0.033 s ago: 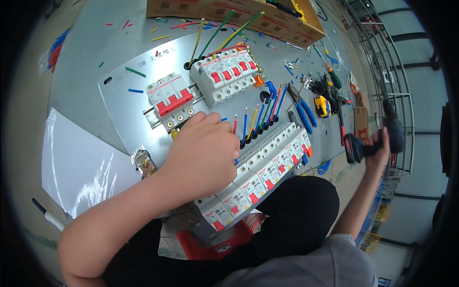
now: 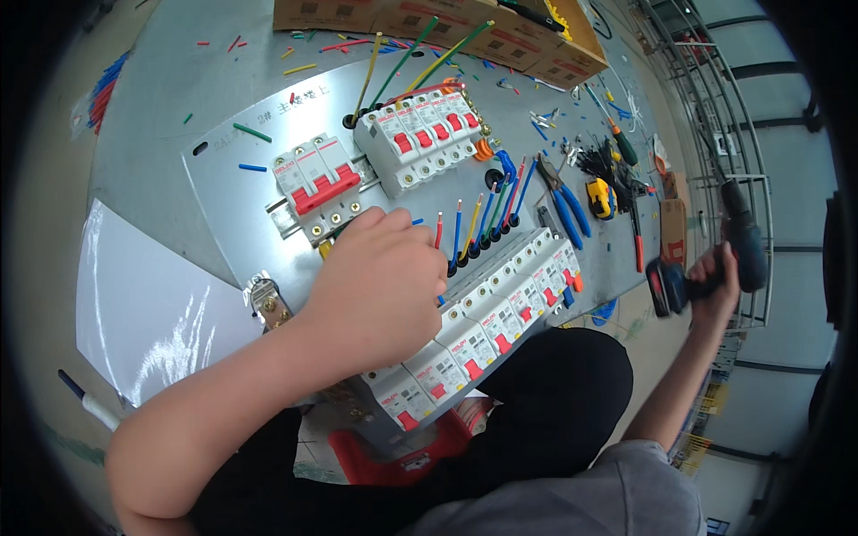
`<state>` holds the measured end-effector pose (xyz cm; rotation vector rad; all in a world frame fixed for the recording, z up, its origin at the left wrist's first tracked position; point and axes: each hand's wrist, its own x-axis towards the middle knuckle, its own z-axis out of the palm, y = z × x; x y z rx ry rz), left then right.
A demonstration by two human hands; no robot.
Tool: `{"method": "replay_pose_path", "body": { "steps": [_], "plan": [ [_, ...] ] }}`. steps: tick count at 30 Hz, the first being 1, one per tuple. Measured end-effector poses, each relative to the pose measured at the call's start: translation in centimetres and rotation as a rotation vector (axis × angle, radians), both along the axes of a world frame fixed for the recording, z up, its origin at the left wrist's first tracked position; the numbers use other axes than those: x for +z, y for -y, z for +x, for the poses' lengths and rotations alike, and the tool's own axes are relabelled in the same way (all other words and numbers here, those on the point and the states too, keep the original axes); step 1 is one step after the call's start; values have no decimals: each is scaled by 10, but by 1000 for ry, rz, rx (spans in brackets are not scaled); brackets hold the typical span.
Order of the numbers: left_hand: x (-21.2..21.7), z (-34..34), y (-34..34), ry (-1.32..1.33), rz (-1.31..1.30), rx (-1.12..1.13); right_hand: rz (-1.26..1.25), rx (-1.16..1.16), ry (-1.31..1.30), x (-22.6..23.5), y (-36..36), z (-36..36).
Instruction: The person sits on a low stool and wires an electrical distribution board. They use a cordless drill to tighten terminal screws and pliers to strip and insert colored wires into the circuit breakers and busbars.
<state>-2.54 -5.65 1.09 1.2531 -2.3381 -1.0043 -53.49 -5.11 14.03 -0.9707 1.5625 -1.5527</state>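
My left hand (image 2: pixel 380 286) is closed in a fist low over the metal plate (image 2: pixel 228 192); whatever its curled fingers hold is hidden. Under its wrist side runs a long row of white circuit breakers (image 2: pixel 496 330) with red switches. Short coloured wire ends (image 2: pixel 472 228) stand up from black grommets beside the knuckles. Beyond the hand sit a white breaker with a wide red handle (image 2: pixel 326 189) and another breaker block (image 2: pixel 420 138) with green and yellow wires. Out to the right, my right hand (image 2: pixel 715 286) grips a dark cordless drill (image 2: pixel 740 228), raised off the table.
Blue-handled pliers (image 2: pixel 565 205), a yellow tape measure (image 2: pixel 601 198) and a green-and-orange screwdriver (image 2: pixel 623 145) lie at the right. Wire scraps are scattered about. A cardboard box (image 2: pixel 429 40) stands at the back, and white sheet material (image 2: pixel 152 313) lies at the left.
My right hand has shifted slightly to the right and down with the drill, which has tilted a little. My left hand stays in place.
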Motion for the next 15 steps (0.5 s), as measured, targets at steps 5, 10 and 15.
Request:
{"method": "replay_pose_path", "body": {
  "steps": [5, 10, 15],
  "plan": [
    [0, 0, 2, -27, -39, -31, 402, 608, -577, 134, -54, 75],
    [-6, -3, 4, -69, -59, -31, 173, 1027, -1160, 158, -56, 153],
    [-2, -3, 6, -4, 3, -44, 78, 1201, -1487, 142, -38, 198]
  ]
}}
